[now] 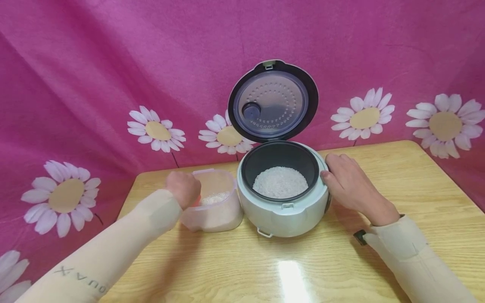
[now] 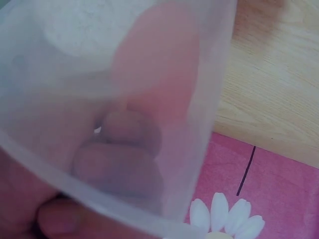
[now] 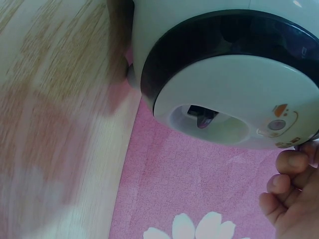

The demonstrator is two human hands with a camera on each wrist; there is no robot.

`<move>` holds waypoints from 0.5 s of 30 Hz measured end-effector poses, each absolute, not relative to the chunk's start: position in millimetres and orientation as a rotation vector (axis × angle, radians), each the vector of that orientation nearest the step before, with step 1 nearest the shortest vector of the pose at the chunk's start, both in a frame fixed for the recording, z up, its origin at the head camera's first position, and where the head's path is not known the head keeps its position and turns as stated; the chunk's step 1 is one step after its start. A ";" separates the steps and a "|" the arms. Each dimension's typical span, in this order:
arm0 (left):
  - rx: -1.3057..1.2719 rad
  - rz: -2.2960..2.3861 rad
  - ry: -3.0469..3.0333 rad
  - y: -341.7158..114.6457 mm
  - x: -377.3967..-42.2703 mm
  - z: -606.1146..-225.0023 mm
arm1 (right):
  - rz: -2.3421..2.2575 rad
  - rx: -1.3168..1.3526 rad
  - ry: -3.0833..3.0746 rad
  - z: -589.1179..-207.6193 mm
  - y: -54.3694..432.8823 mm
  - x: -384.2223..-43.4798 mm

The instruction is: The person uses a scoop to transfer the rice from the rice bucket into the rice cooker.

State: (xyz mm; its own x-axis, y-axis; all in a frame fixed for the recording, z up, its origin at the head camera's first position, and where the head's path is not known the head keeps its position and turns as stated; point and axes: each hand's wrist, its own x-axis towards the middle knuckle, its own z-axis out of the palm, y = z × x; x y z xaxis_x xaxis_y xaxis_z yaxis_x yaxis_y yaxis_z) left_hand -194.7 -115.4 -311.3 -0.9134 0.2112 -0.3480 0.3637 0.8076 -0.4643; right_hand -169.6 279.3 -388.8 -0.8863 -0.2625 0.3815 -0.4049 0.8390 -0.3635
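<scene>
In the head view my left hand [image 1: 183,188] dips into a translucent plastic container [image 1: 219,216] with white rice [image 1: 214,198] inside. Through the container's cloudy wall in the left wrist view, its curled fingers grip a pinkish-red scoop [image 2: 162,59]. Beside the container stands a pale rice cooker [image 1: 288,221], lid [image 1: 278,90] raised, with white rice [image 1: 281,182] in its dark inner pot [image 1: 288,155]. My right hand [image 1: 350,183] holds the cooker's right rim, thumb on top. In the right wrist view its curled fingers lie by the edge of the switch panel [image 3: 209,84].
Both vessels stand close together on a wooden table [image 1: 235,269]. Behind it hangs a magenta cloth [image 1: 182,54] printed with white daisies. A small wire loop [image 1: 264,232] sticks out low on the cooker's front. The raised lid leans back near the cloth.
</scene>
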 end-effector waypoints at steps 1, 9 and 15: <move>0.439 -0.780 2.707 -114.8 -194.9 -312.3 | 0.634 0.506 -2.701 -389.1 279.4 -169.5; 0.419 -0.790 2.650 -113.5 -200.6 -319.2 | 0.644 0.520 -2.691 -389.0 280.0 -169.9; 0.400 -0.773 2.626 -113.2 -205.4 -324.0 | 0.637 0.520 -2.686 -388.9 279.9 -170.2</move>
State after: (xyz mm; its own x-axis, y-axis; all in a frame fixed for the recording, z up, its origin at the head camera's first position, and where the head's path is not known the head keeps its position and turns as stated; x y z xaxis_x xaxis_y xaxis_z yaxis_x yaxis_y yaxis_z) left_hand -205.4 -113.2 -324.0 -0.8898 0.1627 -0.4263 0.3677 0.8090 -0.4587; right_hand -170.2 279.9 -388.9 -0.8787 -0.2702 0.3936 -0.4183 0.8332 -0.3617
